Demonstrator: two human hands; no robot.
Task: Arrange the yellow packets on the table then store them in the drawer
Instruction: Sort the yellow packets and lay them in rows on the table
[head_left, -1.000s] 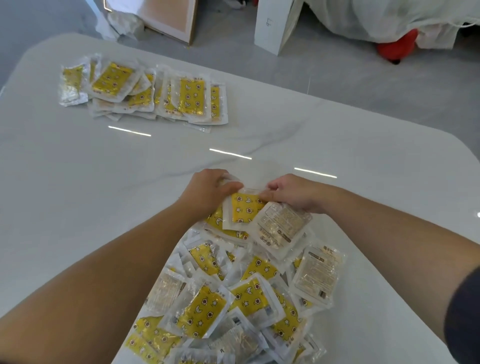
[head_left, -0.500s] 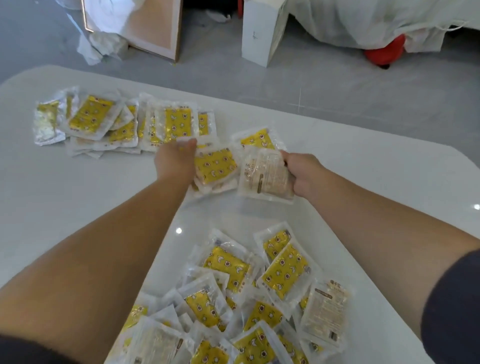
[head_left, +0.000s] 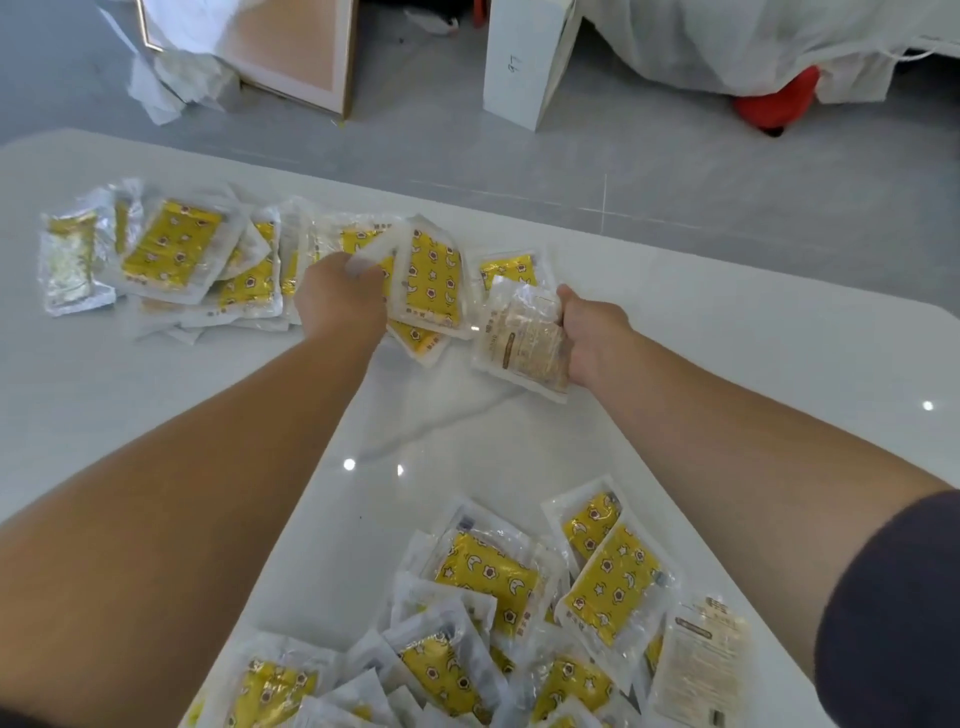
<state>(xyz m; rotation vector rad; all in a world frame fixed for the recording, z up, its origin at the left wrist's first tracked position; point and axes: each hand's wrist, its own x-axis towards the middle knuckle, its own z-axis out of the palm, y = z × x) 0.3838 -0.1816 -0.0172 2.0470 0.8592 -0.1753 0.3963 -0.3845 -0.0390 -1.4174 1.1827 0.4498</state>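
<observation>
Well, I see the glossy white marble-patterned table (head_left: 727, 364) bearing yellow star-printed plastic packets: a loose heap (head_left: 488, 577) nearest me, an overlapping row (head_left: 171, 249) at its far left. My left hand (head_left: 340, 301) grips a yellow packet (head_left: 434, 280) beside that row; my right hand (head_left: 592, 332) clutches a label-side-up packet (head_left: 524, 338).

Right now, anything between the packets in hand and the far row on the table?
Nothing visible. The left hand holds a yellow packet at the right end of the far row; the right hand grips a label-side packet beside it. No drawer in view.
</observation>
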